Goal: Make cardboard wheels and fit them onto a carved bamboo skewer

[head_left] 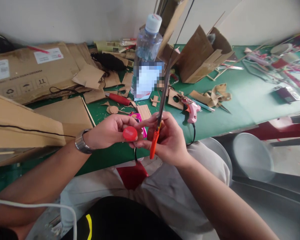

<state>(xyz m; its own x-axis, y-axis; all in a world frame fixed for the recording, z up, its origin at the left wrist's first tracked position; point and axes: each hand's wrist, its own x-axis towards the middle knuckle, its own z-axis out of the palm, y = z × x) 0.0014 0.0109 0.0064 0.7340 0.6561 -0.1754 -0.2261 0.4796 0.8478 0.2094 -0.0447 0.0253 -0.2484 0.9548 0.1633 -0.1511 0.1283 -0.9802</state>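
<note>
Between the fingers of my left hand is a red bottle cap, its round top facing me. My right hand is closed around scissors with orange handles; the dark blades point up and away from me. The fingertips of my right hand reach close to the cap, and whether they touch it I cannot tell. Just behind my hands, a pink and magenta item lies partly hidden on the green table. A small piece of wood or cardboard is beside it.
A tall clear bottle stands ahead with a lit phone against it. Right of it are a pink glue gun and a cardboard box. Cardboard crowds the left, near a red-handled tool. Grey stools stand at right.
</note>
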